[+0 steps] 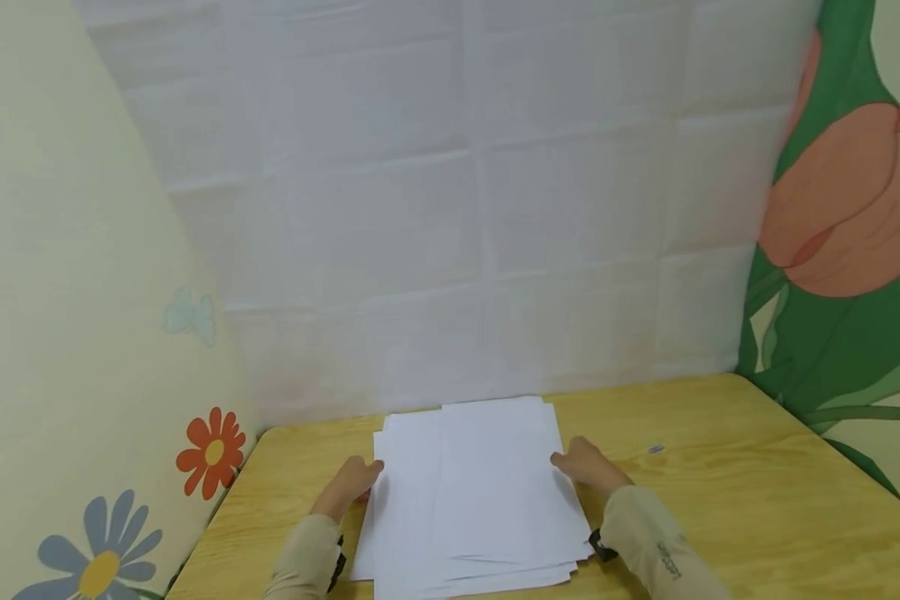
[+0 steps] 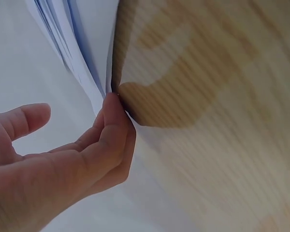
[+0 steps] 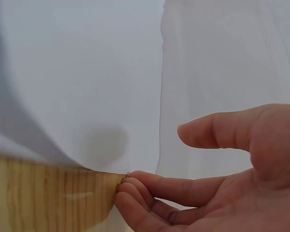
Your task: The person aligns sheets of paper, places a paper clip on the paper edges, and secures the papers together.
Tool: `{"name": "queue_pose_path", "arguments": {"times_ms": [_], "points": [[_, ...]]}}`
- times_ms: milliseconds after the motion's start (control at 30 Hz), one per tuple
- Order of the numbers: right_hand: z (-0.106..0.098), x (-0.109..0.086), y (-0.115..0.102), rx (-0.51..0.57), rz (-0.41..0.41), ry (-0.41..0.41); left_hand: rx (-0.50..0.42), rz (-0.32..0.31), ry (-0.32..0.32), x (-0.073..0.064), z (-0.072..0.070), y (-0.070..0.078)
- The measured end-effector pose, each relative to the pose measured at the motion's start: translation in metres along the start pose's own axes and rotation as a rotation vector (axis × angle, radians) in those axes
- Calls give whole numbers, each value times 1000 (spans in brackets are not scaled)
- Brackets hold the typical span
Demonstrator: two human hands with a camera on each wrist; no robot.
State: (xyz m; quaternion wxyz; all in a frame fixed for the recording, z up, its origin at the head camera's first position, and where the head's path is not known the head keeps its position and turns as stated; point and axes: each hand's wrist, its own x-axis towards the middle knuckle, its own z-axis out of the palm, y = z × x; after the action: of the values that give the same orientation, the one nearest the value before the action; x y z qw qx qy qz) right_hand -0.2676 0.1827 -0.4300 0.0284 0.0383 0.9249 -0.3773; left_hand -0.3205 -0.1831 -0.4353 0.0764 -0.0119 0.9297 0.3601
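Note:
A loose stack of white paper sheets [image 1: 495, 483] lies between my two hands, its edges uneven at the top, left and bottom. At the stack's left side is my left hand [image 1: 351, 485]. In the left wrist view its fingertips touch the sheets' edges [image 2: 89, 43], while the thumb stands apart. My right hand [image 1: 591, 465] is at the right side of the stack. The right wrist view has its fingertips right at the lower edge of a sheet [image 3: 87, 87], which bows up from the wood; that thumb also stands away from the paper.
The stack rests on a wood-grain table [image 1: 720, 475]. A small bluish object [image 1: 656, 448] lies right of the right hand. Behind the table hangs a creased white cloth [image 1: 420, 208]. Walls painted with flowers flank both sides.

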Motion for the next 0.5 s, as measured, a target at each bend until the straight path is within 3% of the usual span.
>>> {"name": "queue_pose_path", "arguments": {"times_ms": [267,500], "points": [[3,2,-5,-23,26,-20,-35,8,-6,-3,8,10],[4,5,-6,-8,-27,-29,-94,-22,-9,-5,12,19]]}}
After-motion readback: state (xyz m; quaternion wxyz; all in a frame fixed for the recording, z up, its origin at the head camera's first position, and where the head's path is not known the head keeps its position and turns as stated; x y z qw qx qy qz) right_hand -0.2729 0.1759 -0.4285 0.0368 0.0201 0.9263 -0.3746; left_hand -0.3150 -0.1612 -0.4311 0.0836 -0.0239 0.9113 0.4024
